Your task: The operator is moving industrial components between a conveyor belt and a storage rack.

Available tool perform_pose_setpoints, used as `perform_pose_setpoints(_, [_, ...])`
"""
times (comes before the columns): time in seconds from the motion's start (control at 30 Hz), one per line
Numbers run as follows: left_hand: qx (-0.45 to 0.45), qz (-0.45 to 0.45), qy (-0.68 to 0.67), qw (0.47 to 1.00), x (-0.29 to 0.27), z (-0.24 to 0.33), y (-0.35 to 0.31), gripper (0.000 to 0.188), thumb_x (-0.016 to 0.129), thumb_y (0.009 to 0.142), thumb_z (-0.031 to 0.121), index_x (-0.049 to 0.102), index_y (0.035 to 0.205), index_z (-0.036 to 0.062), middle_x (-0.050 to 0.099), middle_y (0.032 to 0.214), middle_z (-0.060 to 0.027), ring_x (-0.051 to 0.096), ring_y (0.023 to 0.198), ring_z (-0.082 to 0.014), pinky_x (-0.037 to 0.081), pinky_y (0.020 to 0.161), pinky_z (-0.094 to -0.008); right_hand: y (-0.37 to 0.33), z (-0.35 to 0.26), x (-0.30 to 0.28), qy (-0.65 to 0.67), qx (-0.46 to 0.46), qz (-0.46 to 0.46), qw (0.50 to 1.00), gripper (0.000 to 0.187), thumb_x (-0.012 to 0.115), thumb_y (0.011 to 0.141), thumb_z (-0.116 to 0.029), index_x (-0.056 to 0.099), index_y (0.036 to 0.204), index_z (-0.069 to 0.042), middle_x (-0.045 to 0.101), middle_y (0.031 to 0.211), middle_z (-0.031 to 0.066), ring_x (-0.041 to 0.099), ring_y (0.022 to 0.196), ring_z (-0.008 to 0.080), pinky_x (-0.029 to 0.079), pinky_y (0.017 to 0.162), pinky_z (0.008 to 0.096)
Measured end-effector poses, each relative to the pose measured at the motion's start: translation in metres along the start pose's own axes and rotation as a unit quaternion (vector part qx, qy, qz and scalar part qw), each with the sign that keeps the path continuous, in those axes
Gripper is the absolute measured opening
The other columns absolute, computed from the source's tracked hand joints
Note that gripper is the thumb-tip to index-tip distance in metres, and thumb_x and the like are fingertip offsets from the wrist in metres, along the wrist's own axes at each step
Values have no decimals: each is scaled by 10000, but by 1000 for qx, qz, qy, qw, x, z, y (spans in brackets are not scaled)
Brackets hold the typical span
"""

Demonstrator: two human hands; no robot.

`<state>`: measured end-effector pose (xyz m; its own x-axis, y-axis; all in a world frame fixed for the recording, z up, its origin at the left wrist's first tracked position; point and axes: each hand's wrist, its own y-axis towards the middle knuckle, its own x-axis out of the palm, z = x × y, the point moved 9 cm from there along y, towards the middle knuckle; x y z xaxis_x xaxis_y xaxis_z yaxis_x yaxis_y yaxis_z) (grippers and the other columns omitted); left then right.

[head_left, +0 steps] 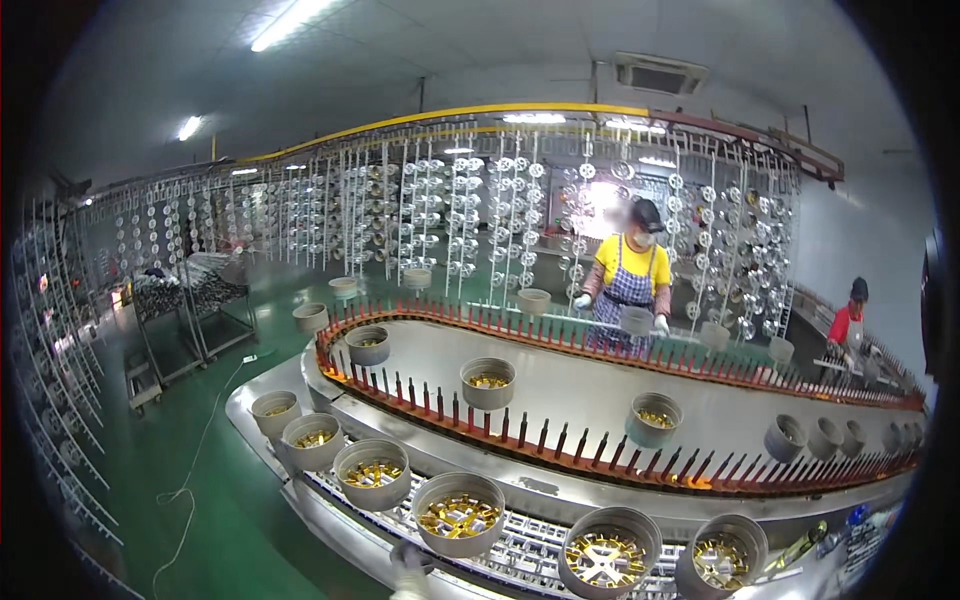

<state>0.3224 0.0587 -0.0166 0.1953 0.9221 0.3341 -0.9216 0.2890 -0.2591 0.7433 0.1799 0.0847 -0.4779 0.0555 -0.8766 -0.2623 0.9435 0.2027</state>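
Note:
At the lower edge my left hand (408, 560), in a greyish glove with a pale sleeve, is beside the front rail of the roller track (535, 530). Its fingers are small and blurred, and whatever they may hold does not show. Closest to it, on the rollers, stands a grey wheel rim (458, 512) with gold and silver spokes. Another wheel rim (372, 473) stands to its left, with smaller-looking ones beyond. Farther right are a wheel rim (611, 552) with bright silver spokes and a gold-spoked wheel rim (720, 560). My right hand is out of view.
A looped conveyor with upright red-brown pegs (520, 430) runs behind the track; several rims stand on its metal top (570, 375). Across it a co-worker (630, 275) in a checked apron faces this way. Another person (848, 325) works far right. Hanging racks (420, 210) carry round parts.

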Motion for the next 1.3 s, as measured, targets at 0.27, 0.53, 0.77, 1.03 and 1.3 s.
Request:
perform_pose_setpoints(0.27, [-240,-184,-419,856,-3,20,38,390,386,780,512,420,606,166,423,561,-4,429,505,-183,378,501,-324,0,-44,15,47,-65,-41,996,340,447,778,-177,482,1093,-55,502,1091,177,455,1039,301,340,915,385])
perform_pose_setpoints(0.53, [-222,-389,-431,783,36,102,-56,401,492,801,410,460,1082,126,555,962,-38,557,720,-211,485,665,-359,-27,-127,5,149,-167,-87,971,346,459,770,-183,483,1092,-58,501,1090,181,453,1042,302,342,915,381])
perform_pose_setpoints(0.77, [-125,-248,-394,876,-64,189,-74,422,569,686,503,552,801,97,572,666,-43,570,673,-225,496,656,-376,-71,-237,58,217,-354,-236,878,353,470,764,-189,484,1092,-61,500,1090,185,452,1044,304,344,915,378])
perform_pose_setpoints(1.03, [-9,-97,-325,940,-154,259,-172,373,556,728,458,538,879,117,558,683,-33,567,793,-259,427,761,-490,-162,-309,85,259,-520,-373,723,360,482,756,-195,485,1091,-64,499,1089,189,451,1046,306,346,914,375])
perform_pose_setpoints(1.3, [191,11,-319,928,-239,376,-203,308,521,792,374,502,897,85,432,523,-12,498,574,-187,494,685,-434,-242,-338,100,254,-615,-441,602,368,495,749,-201,486,1091,-66,499,1088,193,449,1048,308,348,914,371])
